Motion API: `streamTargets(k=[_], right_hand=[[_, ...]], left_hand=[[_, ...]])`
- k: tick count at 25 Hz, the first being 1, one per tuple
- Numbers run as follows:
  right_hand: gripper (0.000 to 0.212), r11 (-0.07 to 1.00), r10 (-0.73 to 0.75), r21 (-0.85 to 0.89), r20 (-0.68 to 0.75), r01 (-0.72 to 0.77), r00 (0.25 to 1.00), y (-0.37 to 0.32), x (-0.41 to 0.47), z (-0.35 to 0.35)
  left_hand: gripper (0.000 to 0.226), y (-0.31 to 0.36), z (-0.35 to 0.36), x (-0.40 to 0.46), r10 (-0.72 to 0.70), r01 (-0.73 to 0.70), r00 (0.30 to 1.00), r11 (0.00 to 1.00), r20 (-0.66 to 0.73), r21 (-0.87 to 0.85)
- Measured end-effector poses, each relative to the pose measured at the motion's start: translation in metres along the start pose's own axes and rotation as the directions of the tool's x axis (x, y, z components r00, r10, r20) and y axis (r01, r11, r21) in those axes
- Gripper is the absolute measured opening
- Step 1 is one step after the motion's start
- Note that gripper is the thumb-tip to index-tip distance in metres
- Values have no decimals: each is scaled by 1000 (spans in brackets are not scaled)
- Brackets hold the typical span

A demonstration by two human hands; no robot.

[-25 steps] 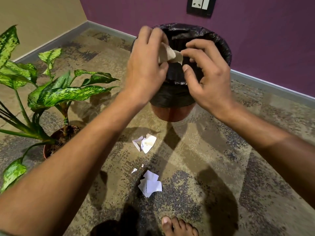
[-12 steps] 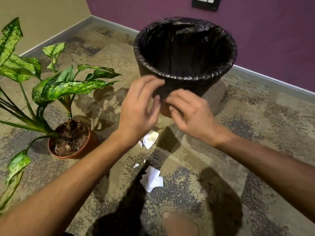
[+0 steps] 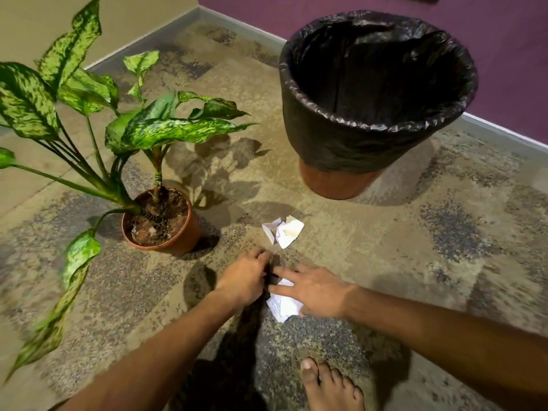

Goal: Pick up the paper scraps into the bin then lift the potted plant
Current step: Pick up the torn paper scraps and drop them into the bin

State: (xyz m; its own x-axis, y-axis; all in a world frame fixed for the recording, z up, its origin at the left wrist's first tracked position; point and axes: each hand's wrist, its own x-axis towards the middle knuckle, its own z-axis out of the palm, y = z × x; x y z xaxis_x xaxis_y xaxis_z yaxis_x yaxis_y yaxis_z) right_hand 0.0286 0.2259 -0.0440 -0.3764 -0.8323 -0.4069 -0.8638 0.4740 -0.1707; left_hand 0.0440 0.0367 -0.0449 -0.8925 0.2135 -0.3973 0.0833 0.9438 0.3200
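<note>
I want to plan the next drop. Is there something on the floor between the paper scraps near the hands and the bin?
Nothing visible blocks the way. The near scrap lies partly under the right hand. Between it and the bin lies only another scrap, flat on the floor. The potted plant stands off to the left.

The potted plant stands on the floor at the left, with the bin to its right and farther back, close to the far wall. Between them and nearer the viewer lies a paper scrap. A second paper scrap lies nearer still, partly under the right hand. The left hand is just left of the right hand, down at the floor. A bare foot stands at the near edge, behind both hands
</note>
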Motion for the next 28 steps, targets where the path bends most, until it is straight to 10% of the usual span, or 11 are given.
streamTargets(k=[15,22,28], right_hand=[[8,983,120,142,-16,-116,993,30,24,-22],[15,967,178,183,2,-176,984,45,44,-40],[24,985,63,167,-71,-51,996,28,57,-13]], left_hand=[[23,2,14,-3,-91,78,991,989,97,124],[25,7,16,-3,-118,145,985,963,128,-227],[35,22,22,-11,-111,121,988,988,107,-99]])
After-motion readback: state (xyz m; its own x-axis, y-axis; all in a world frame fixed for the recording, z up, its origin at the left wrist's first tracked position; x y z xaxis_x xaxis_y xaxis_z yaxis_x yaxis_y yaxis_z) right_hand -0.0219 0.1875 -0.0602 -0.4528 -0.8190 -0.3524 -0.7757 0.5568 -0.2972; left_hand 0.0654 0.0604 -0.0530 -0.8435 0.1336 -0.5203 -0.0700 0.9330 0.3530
